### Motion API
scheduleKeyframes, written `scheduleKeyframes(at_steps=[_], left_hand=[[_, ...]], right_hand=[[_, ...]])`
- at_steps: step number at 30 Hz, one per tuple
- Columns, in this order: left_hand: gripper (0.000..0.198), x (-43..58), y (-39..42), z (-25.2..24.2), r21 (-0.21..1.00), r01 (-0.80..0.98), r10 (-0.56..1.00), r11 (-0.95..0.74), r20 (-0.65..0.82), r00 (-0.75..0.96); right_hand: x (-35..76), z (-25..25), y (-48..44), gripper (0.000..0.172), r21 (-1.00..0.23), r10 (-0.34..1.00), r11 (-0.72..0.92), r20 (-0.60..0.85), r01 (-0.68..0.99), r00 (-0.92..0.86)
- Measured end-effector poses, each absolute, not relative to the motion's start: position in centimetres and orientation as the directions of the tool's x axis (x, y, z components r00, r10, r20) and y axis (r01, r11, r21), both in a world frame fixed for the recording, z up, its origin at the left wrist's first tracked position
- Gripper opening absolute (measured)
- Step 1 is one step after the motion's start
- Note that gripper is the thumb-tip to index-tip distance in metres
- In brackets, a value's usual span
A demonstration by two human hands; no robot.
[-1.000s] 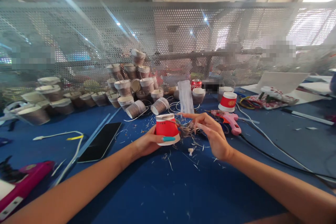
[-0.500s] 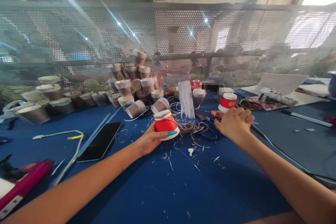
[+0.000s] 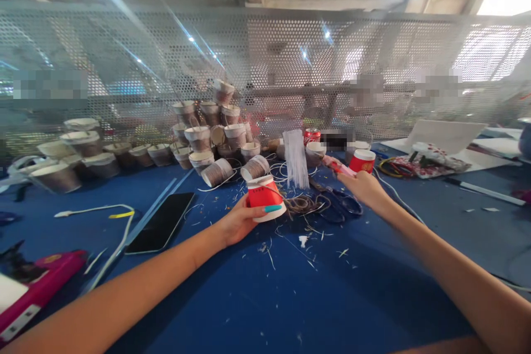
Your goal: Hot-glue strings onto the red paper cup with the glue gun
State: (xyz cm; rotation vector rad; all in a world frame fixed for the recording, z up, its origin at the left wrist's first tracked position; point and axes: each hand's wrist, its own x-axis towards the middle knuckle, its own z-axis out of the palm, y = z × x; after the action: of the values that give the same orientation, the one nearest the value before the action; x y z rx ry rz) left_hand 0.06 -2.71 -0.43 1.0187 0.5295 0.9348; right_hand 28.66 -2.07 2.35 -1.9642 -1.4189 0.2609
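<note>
Near the middle of the blue table, my left hand [image 3: 238, 221] grips a red paper cup [image 3: 262, 197] with white rims, tilted, with a thin brown cord along its side. Further right, my right hand [image 3: 365, 185] is closed around a pink-red tool [image 3: 339, 167], whose tip points to the upper left; its exact kind is hard to tell. Just behind that hand stands a second red cup [image 3: 362, 161]. Between the hands lie a brown cord bundle [image 3: 302, 204] and dark-handled scissors [image 3: 342, 204].
Brown-wrapped cups [image 3: 198, 138] are stacked at the back left, before a perforated metal screen [image 3: 269, 44]. Clear sticks [image 3: 296, 160] stand behind the cord. A black phone [image 3: 161, 224] and magenta device [image 3: 53, 276] lie left, a white marker [image 3: 487, 191] right.
My right hand, formerly over the tool with spread fingers, has closed on it and lifted it slightly, uncovering the scissors. My left hand still holds the cup.
</note>
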Motion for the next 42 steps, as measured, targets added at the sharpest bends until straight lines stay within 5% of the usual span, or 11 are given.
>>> scheduleKeyframes(at_steps=[5, 9, 14, 26, 42], left_hand=[[0.050, 0.1, -2.6, -0.5, 0.887, -0.407, 0.861, 0.218, 0.021, 0.509], [0.053, 0.2, -2.7, -0.5, 0.895, -0.397, 0.860, 0.204, 0.031, 0.510], [0.060, 0.4, -2.8, -0.6, 0.900, -0.394, 0.858, 0.189, 0.044, 0.511], [0.056, 0.7, -3.0, -0.3, 0.914, -0.374, 0.867, 0.156, 0.055, 0.495], [0.054, 0.7, -3.0, -0.4, 0.926, -0.345, 0.865, 0.155, 0.042, 0.501]], right_hand=[[24.5, 2.1, -3.9, 0.029, -0.823, 0.936, 0.042, 0.230, 0.566, 0.266], [22.6, 1.0, -5.0, 0.040, -0.782, 0.862, 0.180, 0.417, 0.596, 0.287], [21.7, 0.5, -5.7, 0.043, -0.780, 0.860, 0.268, 0.458, 0.565, 0.224], [21.2, 0.5, -6.1, 0.047, -0.675, 0.808, 0.337, 0.565, 0.656, 0.166], [21.3, 0.3, -6.1, 0.048, -0.679, 0.812, 0.360, 0.566, 0.640, 0.144]])
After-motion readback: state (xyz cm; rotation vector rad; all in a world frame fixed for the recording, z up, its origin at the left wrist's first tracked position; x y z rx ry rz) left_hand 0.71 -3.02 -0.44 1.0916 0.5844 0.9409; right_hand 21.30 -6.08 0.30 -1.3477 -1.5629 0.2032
